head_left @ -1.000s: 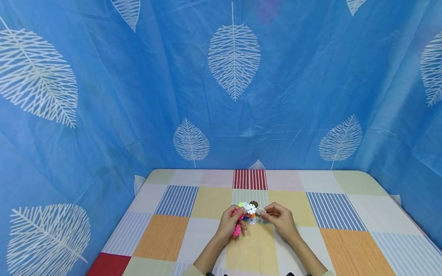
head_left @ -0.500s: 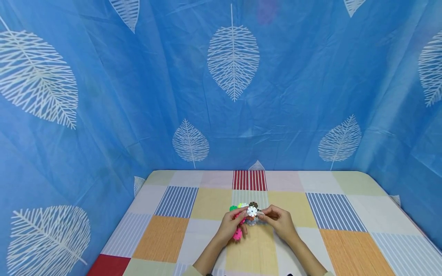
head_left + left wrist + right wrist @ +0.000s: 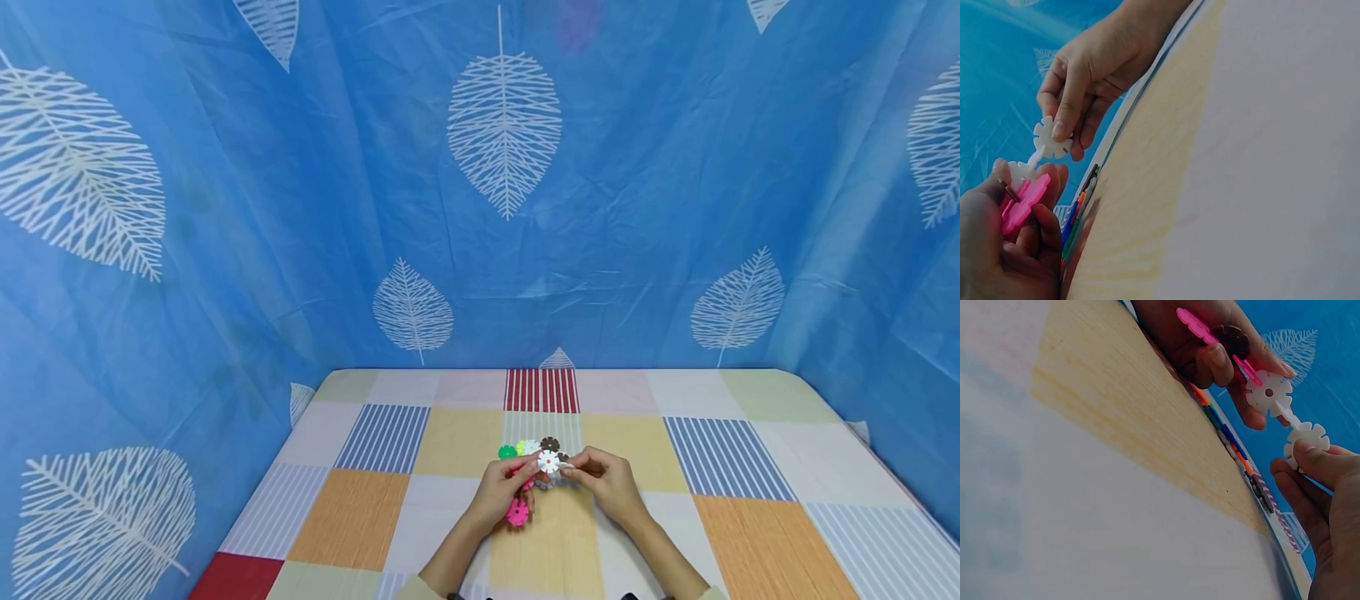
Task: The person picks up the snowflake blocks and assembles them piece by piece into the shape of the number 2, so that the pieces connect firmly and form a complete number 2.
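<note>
My left hand (image 3: pixel 497 495) holds a linked chain of notched plastic snowflake discs. It includes a pink disc (image 3: pixel 1025 204), a brown disc (image 3: pixel 1231 340) and a white disc (image 3: pixel 1266 394). Its fingers and thumb pinch the chain near the white end. Across from it, my right hand (image 3: pixel 611 485) pinches another white disc (image 3: pixel 1051 139) between thumb and fingers. A narrow white disc seen edge-on (image 3: pixel 1286 415) bridges the two white ones. In the head view, one white disc (image 3: pixel 549 462) faces the camera between both hands. A pink disc (image 3: pixel 517 512) hangs below the left fingers.
Loose discs lie on the table just beyond the hands, among them a green one (image 3: pixel 507 452) and a brown one (image 3: pixel 550 443). The patchwork tablecloth (image 3: pixel 360 517) covers the table. Blue leaf-print fabric (image 3: pixel 600 250) hangs around the back and sides.
The white disc between the hands has shifted slightly down and now faces the camera. The pink disc has turned to show its face, and the green disc has come into sight. Both hands keep their pinch.
</note>
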The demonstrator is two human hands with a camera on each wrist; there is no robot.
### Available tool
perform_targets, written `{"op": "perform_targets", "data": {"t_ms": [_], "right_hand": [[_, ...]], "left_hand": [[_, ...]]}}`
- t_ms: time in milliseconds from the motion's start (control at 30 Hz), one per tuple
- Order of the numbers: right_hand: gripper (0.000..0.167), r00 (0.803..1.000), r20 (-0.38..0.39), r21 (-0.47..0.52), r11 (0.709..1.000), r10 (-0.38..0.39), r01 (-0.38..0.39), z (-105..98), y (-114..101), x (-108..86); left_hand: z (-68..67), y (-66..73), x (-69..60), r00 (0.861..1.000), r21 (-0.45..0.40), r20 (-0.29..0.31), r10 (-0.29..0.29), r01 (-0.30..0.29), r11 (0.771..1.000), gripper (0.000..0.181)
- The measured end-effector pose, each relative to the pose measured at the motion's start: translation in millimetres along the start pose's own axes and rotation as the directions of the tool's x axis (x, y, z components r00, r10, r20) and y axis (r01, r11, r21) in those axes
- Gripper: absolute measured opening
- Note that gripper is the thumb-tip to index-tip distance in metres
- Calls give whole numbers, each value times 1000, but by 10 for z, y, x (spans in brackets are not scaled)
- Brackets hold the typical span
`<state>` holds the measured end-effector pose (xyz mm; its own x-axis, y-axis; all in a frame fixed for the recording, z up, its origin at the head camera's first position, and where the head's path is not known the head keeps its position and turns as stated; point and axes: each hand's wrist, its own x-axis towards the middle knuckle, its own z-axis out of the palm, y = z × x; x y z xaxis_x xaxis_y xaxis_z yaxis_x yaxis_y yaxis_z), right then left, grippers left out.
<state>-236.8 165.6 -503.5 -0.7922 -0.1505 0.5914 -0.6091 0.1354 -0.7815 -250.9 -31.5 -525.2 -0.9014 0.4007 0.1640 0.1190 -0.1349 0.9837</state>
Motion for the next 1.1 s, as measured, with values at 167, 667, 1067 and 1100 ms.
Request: {"op": "perform_targets", "data": {"t_ms": [167,667,1067,1100], "right_hand": [[13,1000,8,-17,1000,-18,18,1,8,-4],[14,999,-13,-10,999,-51,51,49,271,8],[28,987,-127,-411,900,100,-144,47,418,14],[29,986,-118,-446,881,119,-160,50,424,20]], "left_hand": [[16,6,5,1000,12,8,6,-6,1000,35],[11,25,44,997,-90,-21,-79,77,993,23],[2,31,64,980,-214,-138,-142,111,971,13],[0,33,70,980,-221,-144,-141,107,969,12]]}}
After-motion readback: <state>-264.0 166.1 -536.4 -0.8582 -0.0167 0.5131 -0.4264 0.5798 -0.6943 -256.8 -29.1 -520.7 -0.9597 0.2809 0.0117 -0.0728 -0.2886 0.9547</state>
